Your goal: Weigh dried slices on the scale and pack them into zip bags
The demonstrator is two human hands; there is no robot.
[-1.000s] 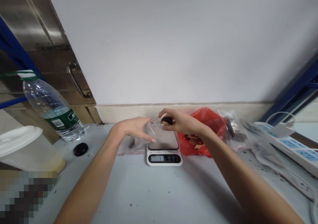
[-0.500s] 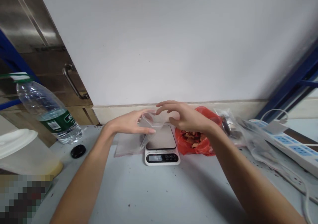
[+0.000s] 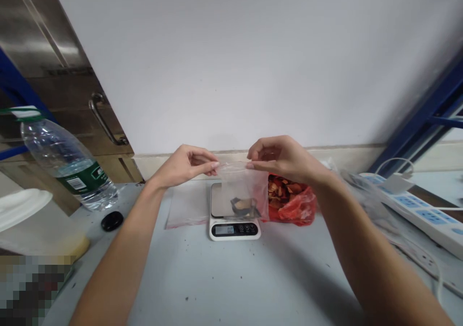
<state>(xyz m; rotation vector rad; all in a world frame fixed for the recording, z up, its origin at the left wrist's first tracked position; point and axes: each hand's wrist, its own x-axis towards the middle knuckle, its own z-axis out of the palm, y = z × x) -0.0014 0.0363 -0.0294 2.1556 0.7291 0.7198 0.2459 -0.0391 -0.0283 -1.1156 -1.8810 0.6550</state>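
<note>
A clear plastic zip bag (image 3: 237,183) hangs upright between my hands, with a few dark and tan pieces (image 3: 244,206) at its bottom. My left hand (image 3: 188,166) pinches its top left corner. The top right corner is pinched by my right hand (image 3: 284,158). Behind and below the bag stands a small white digital scale (image 3: 234,236), its display showing what looks like 0.0. Whether the bag touches the scale I cannot tell. Flat clear bags (image 3: 190,203) lie left of the scale. To its right sits an open red plastic bag (image 3: 302,208) holding reddish-brown dried slices (image 3: 284,191).
On the left are a large water bottle (image 3: 77,169), a black round cap (image 3: 112,221) and a white-lidded tub (image 3: 32,224). A power strip (image 3: 423,210) with white cables and more clear plastic bags lie at right. A white wall (image 3: 231,65) rises behind.
The clear bag moved from over the scale's left side to its front right and now hangs flat. My right hand closed on its corner. The display reading changed.
</note>
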